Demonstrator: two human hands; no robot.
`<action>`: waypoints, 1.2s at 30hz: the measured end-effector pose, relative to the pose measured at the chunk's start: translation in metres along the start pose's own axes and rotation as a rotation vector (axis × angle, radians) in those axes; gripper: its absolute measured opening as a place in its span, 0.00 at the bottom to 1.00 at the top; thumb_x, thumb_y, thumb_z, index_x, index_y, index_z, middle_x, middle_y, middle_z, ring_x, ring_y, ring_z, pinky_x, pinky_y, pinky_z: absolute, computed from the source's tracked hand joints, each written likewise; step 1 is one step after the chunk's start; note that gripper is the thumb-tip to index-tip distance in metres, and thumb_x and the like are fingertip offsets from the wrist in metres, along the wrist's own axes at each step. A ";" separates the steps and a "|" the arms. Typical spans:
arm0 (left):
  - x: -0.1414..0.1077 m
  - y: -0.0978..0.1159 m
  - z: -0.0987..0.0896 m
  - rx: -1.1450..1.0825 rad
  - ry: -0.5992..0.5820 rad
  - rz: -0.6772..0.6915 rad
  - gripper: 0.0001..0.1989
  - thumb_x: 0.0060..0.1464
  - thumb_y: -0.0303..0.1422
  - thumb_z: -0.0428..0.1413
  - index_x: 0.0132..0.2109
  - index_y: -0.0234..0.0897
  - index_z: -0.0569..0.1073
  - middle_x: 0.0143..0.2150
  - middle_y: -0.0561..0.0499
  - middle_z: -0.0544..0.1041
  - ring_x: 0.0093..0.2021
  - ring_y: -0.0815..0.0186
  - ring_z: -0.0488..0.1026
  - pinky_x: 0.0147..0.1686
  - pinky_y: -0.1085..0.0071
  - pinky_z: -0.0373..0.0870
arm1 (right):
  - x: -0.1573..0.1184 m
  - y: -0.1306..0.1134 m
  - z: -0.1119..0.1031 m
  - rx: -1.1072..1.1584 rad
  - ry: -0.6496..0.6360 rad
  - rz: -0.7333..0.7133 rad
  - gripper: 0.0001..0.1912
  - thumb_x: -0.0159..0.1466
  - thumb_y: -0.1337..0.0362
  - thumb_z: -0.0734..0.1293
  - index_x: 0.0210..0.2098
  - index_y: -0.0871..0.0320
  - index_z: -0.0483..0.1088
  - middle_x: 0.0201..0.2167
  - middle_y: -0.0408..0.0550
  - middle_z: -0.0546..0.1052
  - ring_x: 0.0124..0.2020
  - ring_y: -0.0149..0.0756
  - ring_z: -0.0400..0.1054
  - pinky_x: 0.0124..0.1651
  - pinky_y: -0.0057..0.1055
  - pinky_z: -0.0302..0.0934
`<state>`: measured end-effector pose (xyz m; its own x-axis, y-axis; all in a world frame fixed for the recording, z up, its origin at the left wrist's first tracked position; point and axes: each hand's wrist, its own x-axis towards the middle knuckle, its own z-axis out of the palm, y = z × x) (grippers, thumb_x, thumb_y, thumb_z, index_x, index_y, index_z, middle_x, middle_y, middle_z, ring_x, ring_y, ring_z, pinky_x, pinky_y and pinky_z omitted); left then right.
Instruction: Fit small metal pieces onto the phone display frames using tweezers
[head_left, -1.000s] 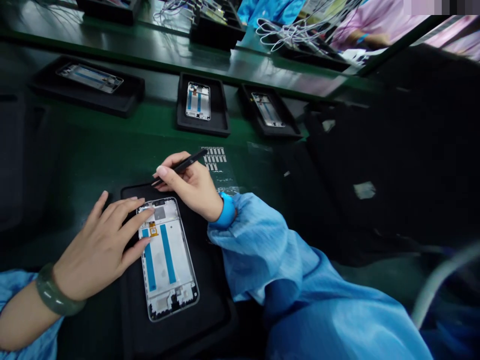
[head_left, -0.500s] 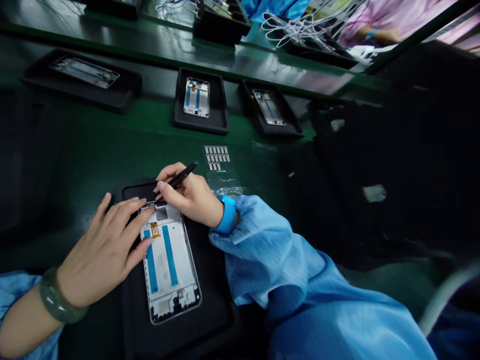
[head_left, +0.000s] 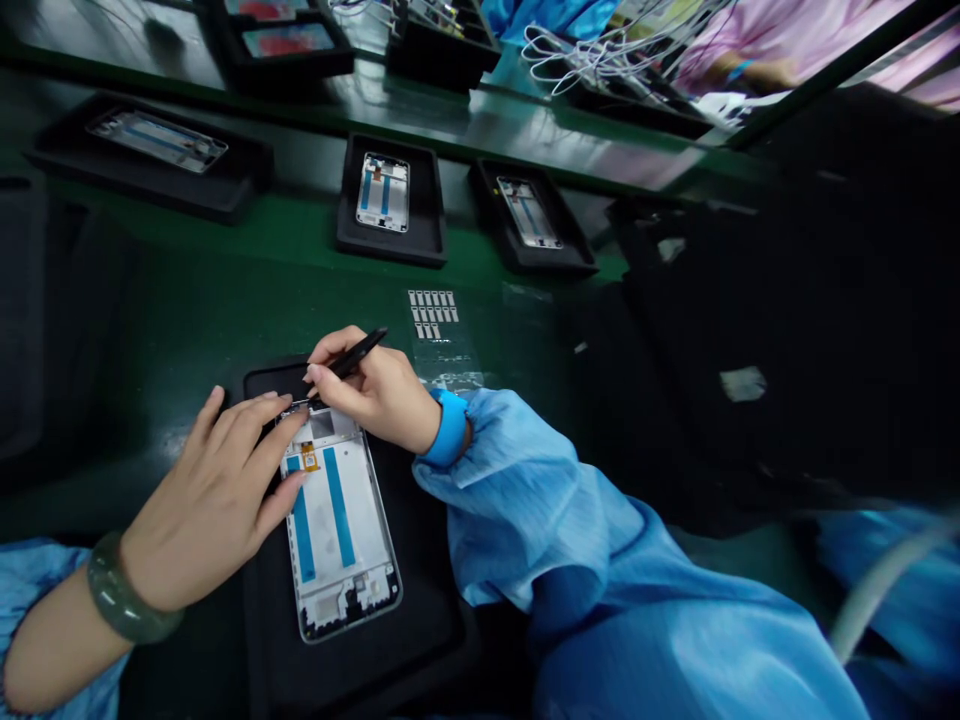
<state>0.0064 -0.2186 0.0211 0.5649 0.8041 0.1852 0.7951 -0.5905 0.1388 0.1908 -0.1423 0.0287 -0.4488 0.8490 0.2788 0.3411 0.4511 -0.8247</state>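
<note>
A silver phone frame [head_left: 337, 530] with two blue strips and an orange flex piece [head_left: 309, 457] lies in a black tray [head_left: 431, 610]. My left hand [head_left: 217, 490] rests with spread fingers on the frame's upper left part, its fingertips at the top edge. In my right hand [head_left: 379, 392] is a slim black tool [head_left: 360, 352], its lower end at the top edge of the frame. The exact spot under the tool's tip is too small to make out.
Three black trays [head_left: 390, 250] with phone frames stand along the back. A clear sheet with small metal parts [head_left: 433, 313] lies beyond my right hand. White cables [head_left: 577, 55] and a person's pink sleeve [head_left: 757, 35] are at the upper right.
The view has shifted slightly. A black tray with red and blue items has come into view on the upper shelf, and blue cloth at the lower right. My hands hold nearly the same pose.
</note>
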 end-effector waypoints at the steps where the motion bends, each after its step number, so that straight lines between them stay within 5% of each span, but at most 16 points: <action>1: 0.000 0.000 0.000 0.002 0.002 0.001 0.23 0.57 0.39 0.47 0.57 0.33 0.62 0.53 0.39 0.65 0.55 0.53 0.62 0.58 0.46 0.52 | 0.000 0.000 0.000 0.005 0.000 -0.003 0.04 0.61 0.66 0.61 0.35 0.60 0.64 0.31 0.42 0.72 0.30 0.26 0.68 0.35 0.23 0.62; 24: -0.001 0.004 0.002 0.042 0.022 -0.012 0.23 0.56 0.38 0.47 0.56 0.31 0.63 0.52 0.38 0.66 0.54 0.51 0.63 0.57 0.45 0.52 | 0.001 0.000 0.004 -0.096 -0.012 -0.103 0.05 0.61 0.65 0.60 0.35 0.60 0.64 0.31 0.43 0.72 0.29 0.25 0.67 0.35 0.22 0.60; 36: -0.001 0.004 0.002 0.046 0.019 -0.021 0.22 0.56 0.39 0.47 0.54 0.31 0.64 0.52 0.37 0.67 0.54 0.50 0.64 0.56 0.44 0.53 | 0.011 -0.010 0.001 -0.258 -0.216 -0.234 0.05 0.62 0.67 0.59 0.37 0.60 0.64 0.33 0.44 0.72 0.33 0.27 0.67 0.36 0.24 0.59</action>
<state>0.0093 -0.2214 0.0193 0.5438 0.8148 0.2009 0.8164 -0.5691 0.0978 0.1820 -0.1379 0.0400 -0.6930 0.6502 0.3116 0.3929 0.7029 -0.5930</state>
